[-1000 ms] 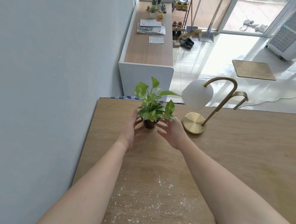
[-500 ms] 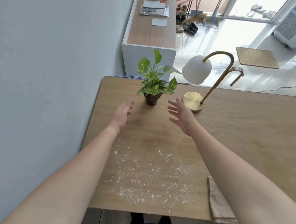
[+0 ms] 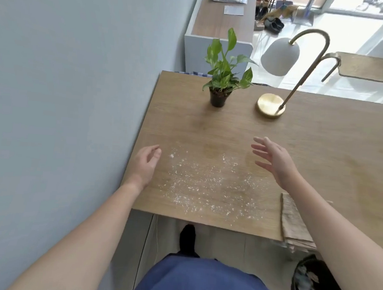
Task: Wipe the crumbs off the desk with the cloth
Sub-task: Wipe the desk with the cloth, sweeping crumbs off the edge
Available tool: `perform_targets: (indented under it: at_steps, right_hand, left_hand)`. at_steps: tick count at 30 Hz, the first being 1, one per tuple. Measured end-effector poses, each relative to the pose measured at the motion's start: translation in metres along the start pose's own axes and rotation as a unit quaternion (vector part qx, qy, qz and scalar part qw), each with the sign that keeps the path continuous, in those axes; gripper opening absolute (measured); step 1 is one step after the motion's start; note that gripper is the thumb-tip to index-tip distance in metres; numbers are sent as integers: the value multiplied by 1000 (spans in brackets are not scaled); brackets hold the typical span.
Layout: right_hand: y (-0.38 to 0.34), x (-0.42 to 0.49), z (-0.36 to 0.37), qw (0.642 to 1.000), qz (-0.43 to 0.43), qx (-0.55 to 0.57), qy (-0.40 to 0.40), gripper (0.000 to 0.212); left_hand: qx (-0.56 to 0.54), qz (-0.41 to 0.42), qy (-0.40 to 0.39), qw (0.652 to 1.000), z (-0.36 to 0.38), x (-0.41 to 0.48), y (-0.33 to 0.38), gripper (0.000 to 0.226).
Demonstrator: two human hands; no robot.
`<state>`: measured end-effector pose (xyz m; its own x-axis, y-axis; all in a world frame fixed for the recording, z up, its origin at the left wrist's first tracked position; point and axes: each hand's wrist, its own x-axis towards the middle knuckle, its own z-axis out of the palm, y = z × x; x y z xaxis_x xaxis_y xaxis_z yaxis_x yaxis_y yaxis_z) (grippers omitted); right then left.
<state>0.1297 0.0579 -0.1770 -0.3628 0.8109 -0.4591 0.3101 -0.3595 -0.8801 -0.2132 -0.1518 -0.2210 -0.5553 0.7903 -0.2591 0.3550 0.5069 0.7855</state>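
The desk is standing with its left edge against the wall, and the patch of crumbs is lying across its near-left part, so everything here is best placed from that patch. Beyond the crumbs, toward the far edge, the lamp and, left of it, the potted plant are sitting well apart from the mess, which is probably leaving a clear run for wiping. To the right of the crumbs the folded cloth is lying at the near edge, partly hanging over it and partly hidden under the right forearm; it is lying flat and untouched, so the wiping is not yet begun. The right hand is hovering just right of the crumbs, its grip spread apart and holding nothing, likely placed to drop onto the cloth. The left hand is hanging at the crumbs' left side, over the desk edge, fingers loosely curled and empty.
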Motion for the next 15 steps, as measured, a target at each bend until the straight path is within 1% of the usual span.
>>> perform_targets:
  at_steps: [3,5,7,11,13,15]
  right_hand:
    - [23,-21,-10,997,-53,-52,34,40]
    - [42,-37,-18,986,-98,-113,79,37]
    - [64,-55,-27,971,-114,-175,119,36]
    - [113,-93,-51,928,-103,-310,179,46]
    - [135,-105,-61,906,-92,-370,186,52]
    - [152,-111,-65,885,-80,-424,175,56]
  left_hand:
    - [90,32,25,995,3,-24,-31,49]
    - [145,40,32,988,8,-33,-50,51]
    - [187,36,39,981,10,-42,-62,52]
    - [222,43,68,972,22,-52,-69,52]
    - [238,42,77,967,28,-56,-74,52]
    - [246,41,81,965,29,-56,-78,52]
